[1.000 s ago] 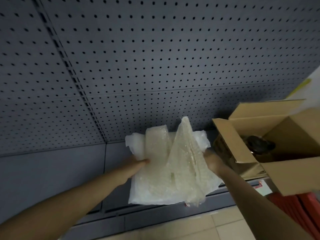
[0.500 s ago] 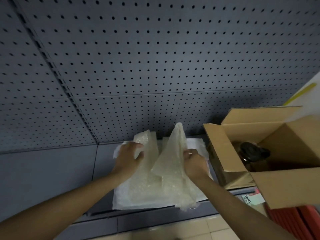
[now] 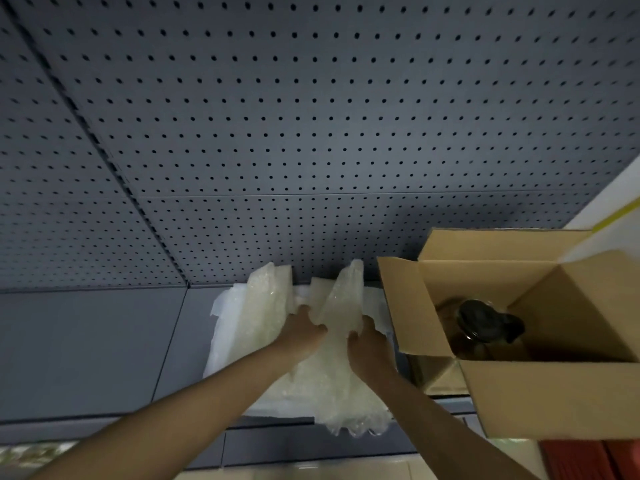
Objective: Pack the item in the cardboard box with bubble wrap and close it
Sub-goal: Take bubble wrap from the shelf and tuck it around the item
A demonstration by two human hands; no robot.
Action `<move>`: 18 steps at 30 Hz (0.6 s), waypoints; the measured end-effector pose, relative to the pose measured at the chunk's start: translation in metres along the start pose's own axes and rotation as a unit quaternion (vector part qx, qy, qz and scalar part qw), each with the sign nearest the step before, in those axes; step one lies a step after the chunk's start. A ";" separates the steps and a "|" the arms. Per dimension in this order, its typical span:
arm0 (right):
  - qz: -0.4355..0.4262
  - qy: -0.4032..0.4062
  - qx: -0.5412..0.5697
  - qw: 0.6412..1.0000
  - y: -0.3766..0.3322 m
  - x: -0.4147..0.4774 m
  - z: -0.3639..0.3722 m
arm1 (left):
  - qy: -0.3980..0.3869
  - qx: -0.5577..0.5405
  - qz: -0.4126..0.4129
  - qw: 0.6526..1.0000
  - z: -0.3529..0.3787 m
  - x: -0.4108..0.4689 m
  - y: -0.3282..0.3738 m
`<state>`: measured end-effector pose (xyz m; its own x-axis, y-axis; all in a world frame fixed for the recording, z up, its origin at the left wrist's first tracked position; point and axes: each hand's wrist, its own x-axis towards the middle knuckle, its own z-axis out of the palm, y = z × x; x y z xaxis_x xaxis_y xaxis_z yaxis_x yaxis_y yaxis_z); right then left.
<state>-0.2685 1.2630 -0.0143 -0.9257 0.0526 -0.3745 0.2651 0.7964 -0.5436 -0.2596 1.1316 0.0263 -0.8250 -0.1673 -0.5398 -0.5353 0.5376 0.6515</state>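
We see our left hand (image 3: 304,329) and right hand (image 3: 367,344) close together over a heap of bubble wrap (image 3: 332,382), both closed on a raised fold of it. The left hand's fingers (image 3: 317,329) curl around the wrap from the left, and the right hand's fingertips (image 3: 353,334) pinch the same sheet just beside them, so the two hands nearly touch. Above the hands two peaks of wrap stand up, one beyond the left hand and one between the hands and the wall. Under the wrap lies a flat white foam sheet (image 3: 221,341), stretching out to the left of the left hand and toward us, with the wrap's lower edge hanging over the front of the grey shelf (image 3: 86,348) that carries everything.

To the right of the right hand, just beside the wrap, stands the cardboard box (image 3: 554,393), with its flaps open. One flap leans toward the hands, another stands up at the far side, and the near flap folds out toward us. Inside the box, well down from the rim, sits the item (image 3: 485,323), a dark rounded object with a glossy black top; we cannot tell exactly what it is. Behind the hands rises a grey pegboard wall (image 3: 311,133).
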 end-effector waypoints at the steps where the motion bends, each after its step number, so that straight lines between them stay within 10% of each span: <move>1: 0.008 -0.006 0.007 1.000 0.003 0.001 -0.002 | -0.005 -0.019 -0.029 0.999 0.002 0.001 0.002; 6: 0.009 -0.030 0.076 0.997 0.016 -0.001 -0.006 | -0.034 -0.108 -0.125 0.986 0.011 -0.002 0.015; 18: -0.093 -0.062 0.060 0.992 -0.009 -0.063 -0.028 | -0.064 -0.162 -0.073 0.982 -0.006 -0.061 0.022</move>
<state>-0.2198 1.2697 0.0356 -0.9236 -0.1693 -0.3440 0.1294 0.7069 -0.6954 -0.2223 1.1489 0.0762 -0.7175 -0.1071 -0.6883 -0.6921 0.2207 0.6872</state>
